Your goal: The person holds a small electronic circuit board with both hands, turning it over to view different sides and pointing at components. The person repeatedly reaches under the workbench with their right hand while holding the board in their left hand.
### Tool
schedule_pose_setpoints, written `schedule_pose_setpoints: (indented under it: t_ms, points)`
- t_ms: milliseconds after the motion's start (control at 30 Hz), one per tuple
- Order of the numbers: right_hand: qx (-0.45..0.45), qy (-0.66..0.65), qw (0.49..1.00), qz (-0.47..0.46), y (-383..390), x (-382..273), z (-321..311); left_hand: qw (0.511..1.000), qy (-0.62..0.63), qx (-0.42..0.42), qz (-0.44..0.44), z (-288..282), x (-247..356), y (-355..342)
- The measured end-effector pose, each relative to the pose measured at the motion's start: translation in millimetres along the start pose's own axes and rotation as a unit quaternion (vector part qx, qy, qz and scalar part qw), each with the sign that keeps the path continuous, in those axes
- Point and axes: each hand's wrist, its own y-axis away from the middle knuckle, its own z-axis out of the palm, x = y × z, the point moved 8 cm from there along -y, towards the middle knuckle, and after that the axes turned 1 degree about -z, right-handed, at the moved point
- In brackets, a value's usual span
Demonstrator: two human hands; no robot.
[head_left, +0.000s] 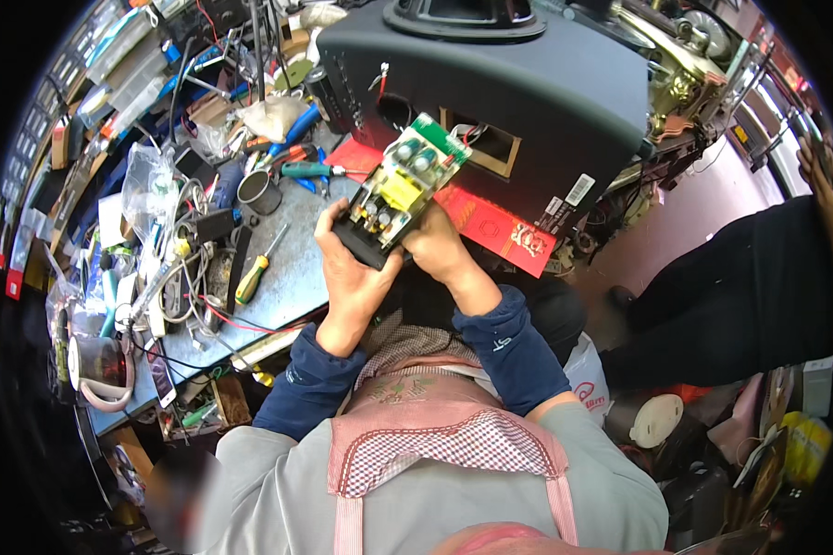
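Observation:
Both my hands hold a circuit board module up in front of the big black speaker cabinet. It has a black base, a yellow-wrapped transformer, capacitors and a green board at its far end. My left hand wraps round the near left corner, with the thumb along the near edge. My right hand grips the near right side, and its fingers are partly hidden behind the module. A rectangular cut-out with wires inside opens in the cabinet's side, just beyond the module.
A red printed sheet lies under the cabinet. Left on the bench are a yellow-green screwdriver, a metal cup, a green-handled screwdriver, tangled cables and a phone. A person in dark clothes is at the right.

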Motion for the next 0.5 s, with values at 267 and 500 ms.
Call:
schedule_pose_setpoints:
  t_ms: [267,500]
  points:
    - [0.134,0.305,0.943,-0.014,16.6,-31.4,-19.7,0.978,-0.195,-0.076,-0.023,6.8,-0.4,-6.5]
    - [0.127,0.339,0.932,0.01,6.0,-37.1,-45.0,0.981,-0.094,-0.151,-0.078,25.1,-6.7,-34.7]
